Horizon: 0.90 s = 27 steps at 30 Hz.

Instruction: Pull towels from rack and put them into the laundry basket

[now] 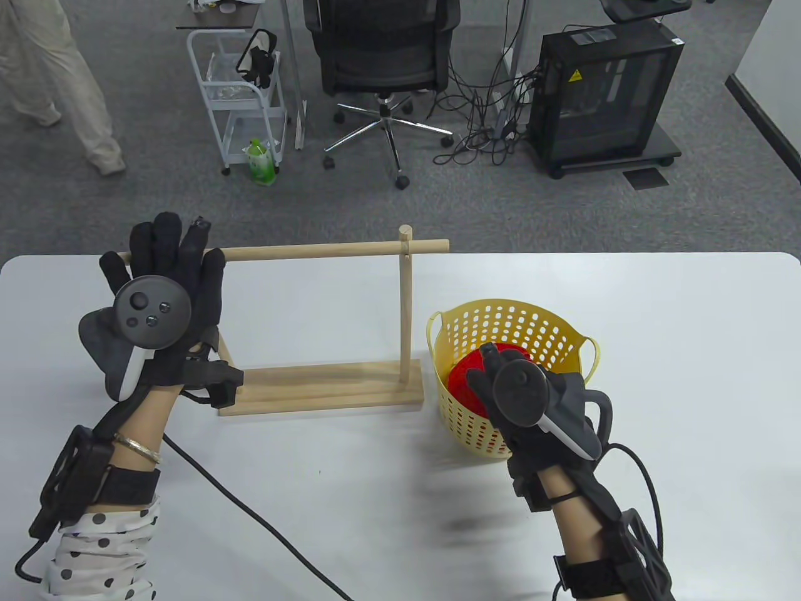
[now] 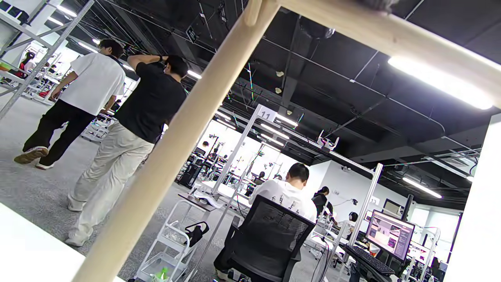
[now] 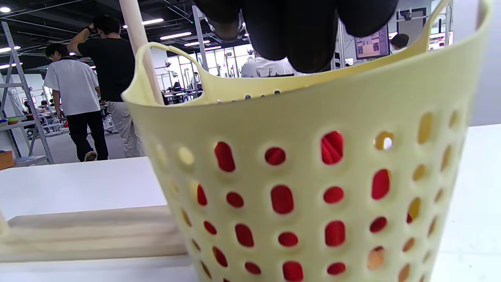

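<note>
The wooden rack's bar (image 1: 313,251) is bare, with no towel on it; its base (image 1: 325,388) stands mid-table. My left hand (image 1: 166,263) lies flat with spread, straight fingers at the bar's left end. The left wrist view shows only the rack's post (image 2: 176,137) and bar (image 2: 391,35). A yellow laundry basket (image 1: 500,307) stands right of the rack with a red towel (image 1: 460,379) inside. My right hand (image 1: 485,369) hovers over the basket's near rim, fingers pointing down toward the towel. In the right wrist view the fingertips (image 3: 297,35) hang just above the basket (image 3: 313,117), holding nothing; the towel (image 3: 282,197) shows through the holes.
A cable (image 1: 250,507) trails from my left wrist across the table's front. Beyond the far edge stand an office chair (image 1: 382,56), a white cart (image 1: 241,106), a computer case (image 1: 604,94), and a person (image 1: 62,94) walking at the far left.
</note>
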{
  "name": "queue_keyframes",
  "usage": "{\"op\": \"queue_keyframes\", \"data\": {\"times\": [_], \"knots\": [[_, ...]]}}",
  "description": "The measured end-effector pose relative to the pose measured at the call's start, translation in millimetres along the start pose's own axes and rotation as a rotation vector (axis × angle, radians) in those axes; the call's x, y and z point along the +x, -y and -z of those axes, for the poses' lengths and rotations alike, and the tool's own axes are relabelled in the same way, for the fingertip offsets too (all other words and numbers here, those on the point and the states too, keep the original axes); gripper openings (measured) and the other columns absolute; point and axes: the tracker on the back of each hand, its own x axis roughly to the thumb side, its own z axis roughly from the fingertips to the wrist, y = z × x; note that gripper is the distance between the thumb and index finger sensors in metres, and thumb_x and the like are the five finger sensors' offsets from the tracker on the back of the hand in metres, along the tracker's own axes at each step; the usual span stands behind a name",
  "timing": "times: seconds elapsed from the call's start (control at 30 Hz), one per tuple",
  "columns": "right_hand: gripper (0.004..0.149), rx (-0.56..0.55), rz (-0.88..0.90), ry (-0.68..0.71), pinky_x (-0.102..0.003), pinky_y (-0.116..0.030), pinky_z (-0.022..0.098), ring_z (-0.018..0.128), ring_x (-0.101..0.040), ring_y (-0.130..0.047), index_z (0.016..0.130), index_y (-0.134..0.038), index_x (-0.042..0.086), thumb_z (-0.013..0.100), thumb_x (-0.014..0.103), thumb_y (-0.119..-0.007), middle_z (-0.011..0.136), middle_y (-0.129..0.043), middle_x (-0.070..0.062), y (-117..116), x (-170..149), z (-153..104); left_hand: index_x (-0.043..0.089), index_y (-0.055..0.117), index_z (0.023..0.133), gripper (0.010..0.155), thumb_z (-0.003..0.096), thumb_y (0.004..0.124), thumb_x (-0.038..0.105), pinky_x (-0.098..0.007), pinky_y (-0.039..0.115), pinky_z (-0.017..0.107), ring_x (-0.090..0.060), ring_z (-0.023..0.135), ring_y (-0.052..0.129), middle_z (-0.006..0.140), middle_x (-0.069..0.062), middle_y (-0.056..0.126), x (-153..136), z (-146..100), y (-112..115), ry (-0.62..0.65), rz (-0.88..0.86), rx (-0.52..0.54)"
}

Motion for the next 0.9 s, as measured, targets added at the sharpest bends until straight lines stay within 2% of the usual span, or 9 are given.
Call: {"op": "queue_keyframes", "data": {"times": [0.27, 0.47, 0.7, 0.9], "knots": [[0.066, -0.003, 0.012, -0.005, -0.053, -0.063, 0.072, 0.094, -0.035, -0.080, 0.115, -0.065, 0.022, 0.061, 0.056, -0.051, 0.113, -0.070, -0.014, -2, -5, -4, 0.035, 0.048, 0.124, 0.060, 0.0676, 0.048, 0.055, -0.051, -0.001, 0.088, -0.022, 0.124, 0.017, 0.135, 0.007, 0.024, 0, -2, -1, 0.017, 0.001, 0.022], [0.066, -0.041, 0.014, -0.002, -0.055, -0.057, 0.076, 0.101, -0.037, -0.071, 0.116, -0.063, 0.022, 0.061, 0.056, -0.051, 0.118, -0.061, -0.015, -2, -7, -10, 0.037, 0.042, 0.125, 0.061, 0.0675, 0.048, 0.055, -0.050, 0.000, 0.089, -0.019, 0.125, 0.015, 0.135, 0.008, 0.020, 3, -12, -7, 0.053, 0.023, 0.044], [0.068, -0.122, 0.012, 0.030, -0.056, -0.049, 0.080, 0.108, -0.039, -0.058, 0.120, -0.054, 0.022, 0.061, 0.057, -0.051, 0.122, -0.048, -0.015, 1, 0, -21, 0.035, 0.037, 0.126, 0.063, 0.0672, 0.048, 0.055, -0.050, 0.002, 0.090, -0.020, 0.125, 0.015, 0.135, 0.007, 0.019, 5, -38, -13, 0.157, 0.079, 0.068], [0.070, -0.186, -0.017, 0.085, -0.055, -0.042, 0.083, 0.112, -0.040, -0.045, 0.122, -0.048, 0.022, 0.061, 0.057, -0.051, 0.125, -0.036, -0.014, 3, 16, -37, 0.033, 0.036, 0.126, 0.063, 0.0672, 0.048, 0.054, -0.049, 0.005, 0.090, -0.021, 0.125, 0.017, 0.135, 0.005, 0.020, 0, -74, -4, 0.254, 0.145, 0.049]]}}
